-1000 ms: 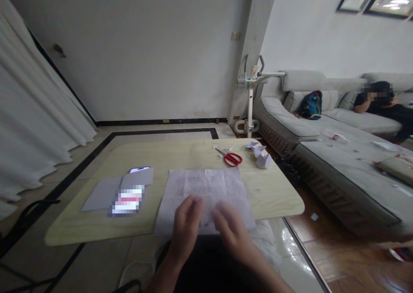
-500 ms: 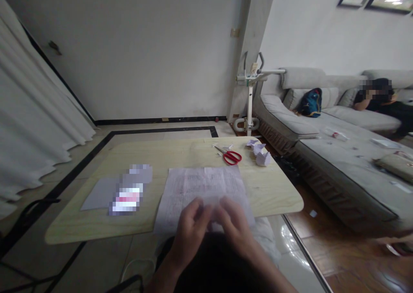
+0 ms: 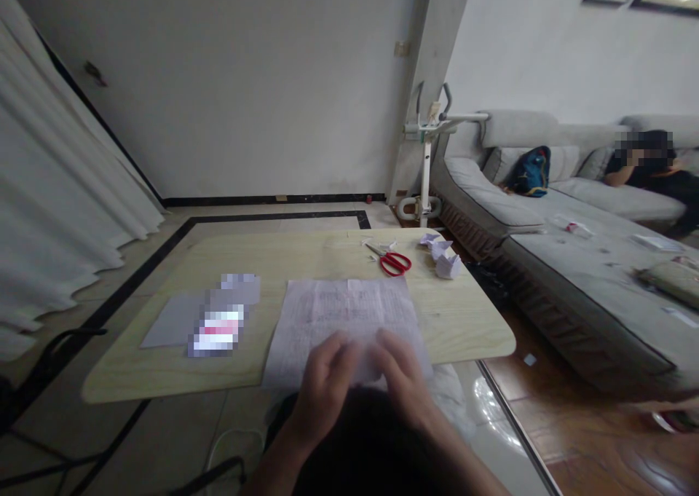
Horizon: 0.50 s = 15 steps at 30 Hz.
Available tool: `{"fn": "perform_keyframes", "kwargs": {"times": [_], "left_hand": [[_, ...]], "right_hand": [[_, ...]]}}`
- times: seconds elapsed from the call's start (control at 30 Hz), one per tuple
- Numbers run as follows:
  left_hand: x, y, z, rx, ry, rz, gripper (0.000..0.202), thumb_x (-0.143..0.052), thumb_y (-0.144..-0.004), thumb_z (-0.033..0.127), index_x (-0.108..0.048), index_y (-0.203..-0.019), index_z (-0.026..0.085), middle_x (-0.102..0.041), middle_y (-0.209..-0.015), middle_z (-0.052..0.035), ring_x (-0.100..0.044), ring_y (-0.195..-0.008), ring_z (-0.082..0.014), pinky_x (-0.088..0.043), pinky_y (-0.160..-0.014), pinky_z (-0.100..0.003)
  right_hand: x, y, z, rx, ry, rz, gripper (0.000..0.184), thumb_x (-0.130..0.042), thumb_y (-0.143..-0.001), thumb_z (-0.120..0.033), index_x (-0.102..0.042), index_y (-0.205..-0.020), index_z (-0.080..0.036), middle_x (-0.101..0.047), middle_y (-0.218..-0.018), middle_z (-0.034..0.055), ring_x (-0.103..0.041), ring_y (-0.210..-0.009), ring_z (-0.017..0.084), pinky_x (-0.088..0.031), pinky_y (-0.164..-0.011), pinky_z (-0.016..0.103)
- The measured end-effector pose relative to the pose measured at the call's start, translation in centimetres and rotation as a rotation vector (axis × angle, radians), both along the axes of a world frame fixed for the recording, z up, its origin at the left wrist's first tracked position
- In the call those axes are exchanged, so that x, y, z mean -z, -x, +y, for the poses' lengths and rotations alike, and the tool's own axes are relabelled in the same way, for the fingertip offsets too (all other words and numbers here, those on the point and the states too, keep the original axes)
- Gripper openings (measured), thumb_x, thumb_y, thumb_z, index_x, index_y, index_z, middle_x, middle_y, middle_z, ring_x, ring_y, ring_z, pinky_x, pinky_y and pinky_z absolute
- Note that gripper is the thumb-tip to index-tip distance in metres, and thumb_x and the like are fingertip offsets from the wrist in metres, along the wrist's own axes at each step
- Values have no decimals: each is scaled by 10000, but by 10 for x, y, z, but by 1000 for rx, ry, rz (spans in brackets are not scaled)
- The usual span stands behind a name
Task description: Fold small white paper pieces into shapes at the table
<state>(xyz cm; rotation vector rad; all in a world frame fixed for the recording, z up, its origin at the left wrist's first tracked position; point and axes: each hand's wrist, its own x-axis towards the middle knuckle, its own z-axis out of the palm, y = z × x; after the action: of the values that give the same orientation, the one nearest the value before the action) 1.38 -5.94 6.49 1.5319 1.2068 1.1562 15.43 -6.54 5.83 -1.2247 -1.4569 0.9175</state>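
One cam, on my head: faces forward and down across the pale wood-grain, round-cornered table (image 3: 464, 321); my bare left hand (image 3: 326, 372) and bare right hand (image 3: 401, 368) close, plain grey wall (image 3: 262, 103) farther off.

My left hand (image 3: 322, 379) and right hand (image 3: 401, 376) are bare, and so are my wrists (image 3: 306, 419) and forearms (image 3: 456, 445), which broaden towards the elbows. My fingers (image 3: 333, 350) are slender, tapering into a blur that hides finer detail. I'm wearing black clothing (image 3: 354, 438), its surface plain and matt, too dark for me to tell the cut or fabric.
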Motion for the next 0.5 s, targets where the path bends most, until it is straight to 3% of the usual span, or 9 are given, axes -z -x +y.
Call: {"fn": "perform_keyframes", "kwargs": {"times": [0.33, 0.5], "left_hand": [[2, -2, -1, -48, 38, -57, 316, -476, -882, 339, -451, -603, 193, -426, -597, 30, -441, -602, -130, -401, -556, -202], [-1, -4, -5, 46, -4, 15, 340, -458, -913, 355, -466, -617, 189, -443, -590, 30, -448, -580, -124, -380, -528, -199]], "right_hand": [[-4, -1, -3, -19, 2, 17, 404, -472, -851, -536, -510, -597, -224, -462, -574, -8, -462, -604, 172, -408, -559, 268], [-7, -2, 1, -115, 13, 110, 391, -459, -864, -439, -388, -549, -218, -399, -537, -25, -394, -531, 136, -351, -486, 245]]}}
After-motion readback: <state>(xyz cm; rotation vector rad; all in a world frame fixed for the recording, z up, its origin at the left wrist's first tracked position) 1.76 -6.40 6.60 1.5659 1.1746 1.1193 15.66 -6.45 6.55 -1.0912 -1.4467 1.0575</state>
